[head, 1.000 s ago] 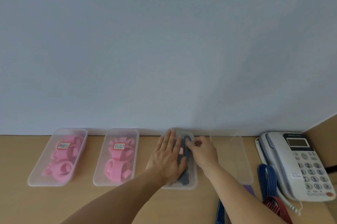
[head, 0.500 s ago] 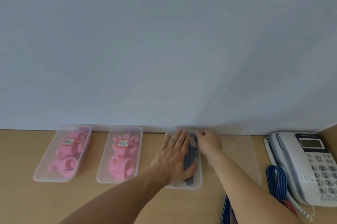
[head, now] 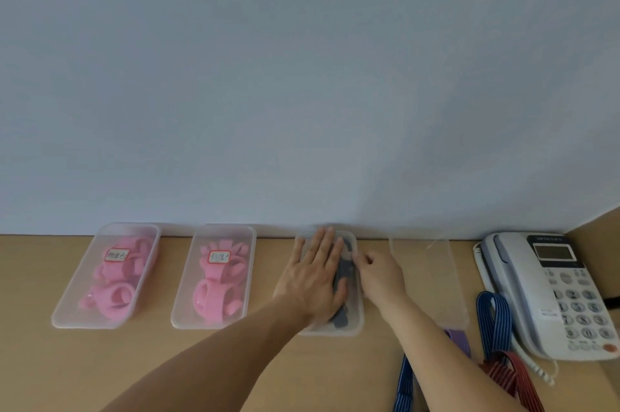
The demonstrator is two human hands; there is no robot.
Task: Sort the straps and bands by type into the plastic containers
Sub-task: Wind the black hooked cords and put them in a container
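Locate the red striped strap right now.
Head view, lower right: the red striped strap lies on the table, nearer the camera than the telephone and beside the blue striped strap.

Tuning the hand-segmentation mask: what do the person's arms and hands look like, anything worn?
Left forearm and right forearm are bare to the frame edge, no sleeves in view. Left hand and right hand are bare too: no gloves, rings, watch or wristband visible.
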